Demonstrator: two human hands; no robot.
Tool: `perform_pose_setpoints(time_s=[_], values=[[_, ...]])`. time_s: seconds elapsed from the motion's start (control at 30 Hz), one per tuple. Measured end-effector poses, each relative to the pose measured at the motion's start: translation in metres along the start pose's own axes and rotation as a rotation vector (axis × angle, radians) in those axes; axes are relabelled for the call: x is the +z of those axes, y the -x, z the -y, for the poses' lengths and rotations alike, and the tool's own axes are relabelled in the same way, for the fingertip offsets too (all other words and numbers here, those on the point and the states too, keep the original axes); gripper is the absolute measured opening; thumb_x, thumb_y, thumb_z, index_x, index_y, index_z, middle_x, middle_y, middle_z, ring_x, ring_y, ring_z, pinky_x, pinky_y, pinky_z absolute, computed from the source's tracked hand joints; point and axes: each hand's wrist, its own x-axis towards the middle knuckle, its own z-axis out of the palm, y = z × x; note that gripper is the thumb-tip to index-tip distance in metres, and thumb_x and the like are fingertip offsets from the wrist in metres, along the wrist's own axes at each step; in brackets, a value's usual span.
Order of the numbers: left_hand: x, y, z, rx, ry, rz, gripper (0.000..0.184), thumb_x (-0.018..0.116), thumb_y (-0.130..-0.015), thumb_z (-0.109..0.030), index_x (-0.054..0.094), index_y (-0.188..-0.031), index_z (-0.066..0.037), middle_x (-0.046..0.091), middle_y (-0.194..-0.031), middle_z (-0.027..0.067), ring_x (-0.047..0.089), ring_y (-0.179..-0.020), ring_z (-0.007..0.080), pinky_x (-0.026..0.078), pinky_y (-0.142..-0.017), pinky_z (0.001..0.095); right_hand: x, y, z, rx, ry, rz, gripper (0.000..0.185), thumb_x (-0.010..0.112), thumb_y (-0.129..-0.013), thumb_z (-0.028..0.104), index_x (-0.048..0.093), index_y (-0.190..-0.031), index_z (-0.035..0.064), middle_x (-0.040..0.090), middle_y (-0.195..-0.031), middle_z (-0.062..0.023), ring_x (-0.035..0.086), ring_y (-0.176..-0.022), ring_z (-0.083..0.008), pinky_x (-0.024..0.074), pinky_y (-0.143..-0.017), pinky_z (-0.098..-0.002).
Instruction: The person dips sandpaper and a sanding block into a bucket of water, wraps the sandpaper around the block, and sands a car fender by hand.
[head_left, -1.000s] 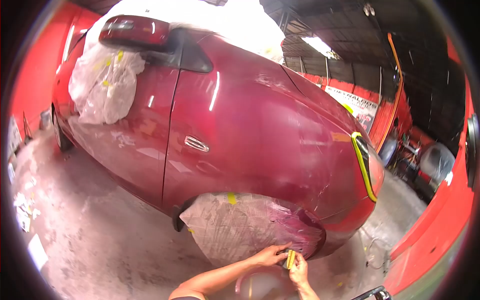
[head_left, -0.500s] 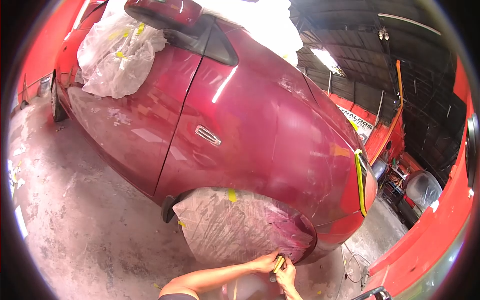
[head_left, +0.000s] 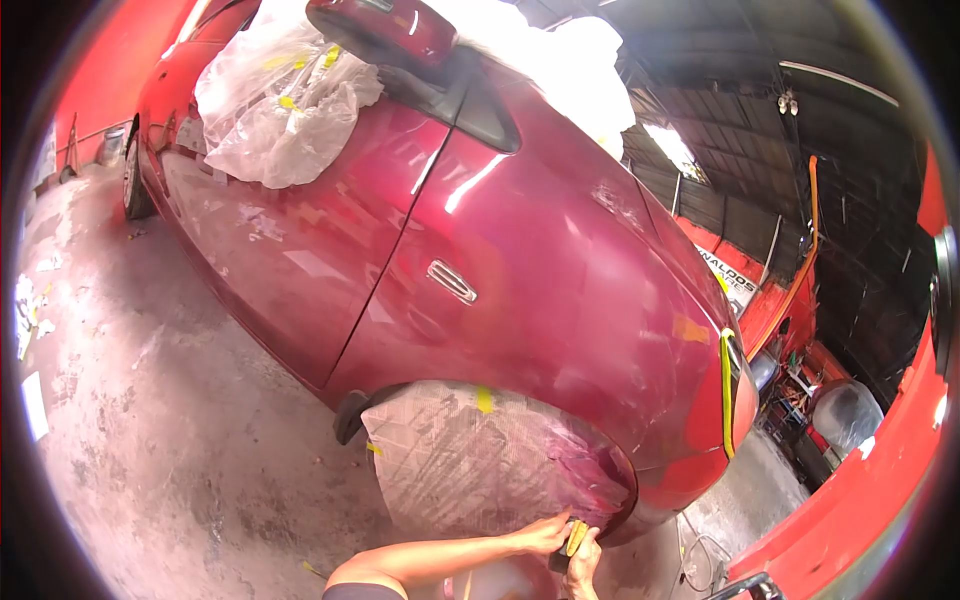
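Observation:
At the bottom centre, my left hand (head_left: 545,535) and my right hand (head_left: 582,562) are closed from both sides on a small yellow and dark block (head_left: 576,538). The block is near the lower right of the covered wheel opening of a dark red car (head_left: 540,290). Masking paper (head_left: 450,460), smeared with pinkish red at its right side, hangs over the wheel. Yellow-green tape (head_left: 485,400) marks its top edge. A silver side vent (head_left: 452,281) is on the fender. Fine detail of the block is too small to tell.
Plastic sheeting (head_left: 290,110) hangs by the side mirror (head_left: 385,35). Yellow-green tape (head_left: 727,395) borders the headlight. A cable (head_left: 705,560) lies on the concrete floor (head_left: 200,430) at lower right. A red wall (head_left: 850,500) runs along the right side.
The view has turned, so the mirror and vent appear farther right. Both hands have stayed on the block, which appears slightly lower than one second ago.

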Motion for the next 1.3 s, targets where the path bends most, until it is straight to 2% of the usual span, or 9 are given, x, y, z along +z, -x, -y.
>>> perform_pose_setpoints(time_s=[0.07,0.2,0.3,0.4,0.57,0.6,0.97,1.1,1.3], values=[[-0.001,0.001,-0.005,0.017,0.011,0.0,0.072,0.037,-0.107,-0.041,0.014,-0.159,0.003,0.044,-0.146,0.0371,0.046,-0.138,0.0451,0.039,-0.114,0.0465,0.003,0.008,0.007,-0.064,0.12,-0.005,0.075,0.033,-0.105,0.064,0.07,-0.115,-0.0007,0.07,-0.099,-0.0073,0.065,-0.09,-0.0183,0.0502,-0.083,-0.0331],[-0.002,-0.001,-0.011,0.024,0.054,0.028,0.072,0.035,-0.108,-0.042,0.01,-0.16,0.002,0.039,-0.152,0.0349,0.039,-0.143,0.0439,0.035,-0.118,0.0447,0.017,0.022,0.038,-0.421,0.479,0.051,0.09,0.025,-0.102,0.07,0.055,-0.136,-0.0073,0.059,-0.132,-0.0273,0.059,-0.121,-0.0411,0.0438,-0.103,-0.0454],[-0.006,0.003,-0.019,0.064,0.056,0.004,0.08,0.035,-0.107,-0.045,0.008,-0.156,0.012,0.037,-0.154,0.0357,0.04,-0.144,0.0406,0.034,-0.118,0.0408,0.021,0.021,0.02,-0.532,0.575,0.02,0.085,0.024,-0.104,0.064,0.045,-0.146,-0.0069,0.049,-0.146,-0.0283,0.05,-0.133,-0.0436,0.0387,-0.111,-0.0458],[-0.004,-0.006,-0.011,-0.099,0.381,0.109,0.08,0.037,-0.108,-0.048,0.006,-0.16,0.004,0.026,-0.162,0.0293,0.028,-0.151,0.0374,0.027,-0.122,0.0413,0.023,0.02,0.015,-0.436,0.555,0.008,0.072,0.03,-0.105,0.053,0.047,-0.145,-0.0045,0.054,-0.138,-0.0292,0.055,-0.127,-0.0444,0.0425,-0.106,-0.0468],[-0.025,0.008,-0.03,-0.111,0.242,0.181,0.081,0.04,-0.106,-0.051,0.012,-0.16,0.003,0.029,-0.16,0.0293,0.031,-0.149,0.0377,0.029,-0.122,0.0414,0.02,0.017,0.014,-0.208,0.477,-0.05,0.05,0.039,-0.107,0.034,0.049,-0.143,-0.0005,0.064,-0.124,-0.0307,0.062,-0.118,-0.0457,0.0488,-0.097,-0.0485],[-0.029,0.013,-0.039,-0.072,0.113,0.181,0.08,0.042,-0.105,-0.051,0.017,-0.159,0.003,0.034,-0.158,0.0302,0.035,-0.148,0.0385,0.031,-0.121,0.0416,0.025,0.019,0.014,-0.266,0.448,-0.148,0.042,0.041,-0.106,0.031,0.056,-0.131,0.0004,0.069,-0.107,-0.029,0.067,-0.103,-0.0459,0.0512,-0.087,-0.0504],[-0.022,0.001,-0.011,-0.086,0.036,-0.043,0.069,0.053,-0.099,-0.051,0.046,-0.146,-0.001,0.059,-0.135,0.0306,0.057,-0.129,0.0396,0.045,-0.107,0.0444,0.02,0.011,0.009,-0.186,0.445,-0.114,0.028,0.062,-0.099,0.027,0.067,-0.109,0.0006,0.074,-0.091,-0.0196,0.073,-0.088,-0.0314,0.0554,-0.08,-0.043],[-0.031,0.01,-0.018,-0.079,-0.014,-0.04,0.068,0.054,-0.098,-0.05,0.048,-0.144,0.0,0.06,-0.134,0.0294,0.058,-0.127,0.0384,0.045,-0.106,0.0449,0.011,-0.006,-0.031,-0.345,0.405,-0.091,0.029,0.068,-0.092,0.023,0.068,-0.111,0.0009,0.066,-0.112,-0.0167,0.065,-0.106,-0.0313,0.0502,-0.093,-0.0399],[-0.032,0.005,-0.018,-0.062,0.006,0.028,0.07,0.054,-0.097,-0.052,0.048,-0.143,0.001,0.058,-0.137,0.0292,0.055,-0.132,0.0387,0.042,-0.11,0.0449,-0.003,-0.012,-0.035,-0.001,0.029,0.141,0.028,0.058,-0.091,0.014,0.062,-0.114,-0.0005,0.065,-0.108,-0.0091,0.059,-0.102,-0.0183,0.0484,-0.091,-0.0349]])
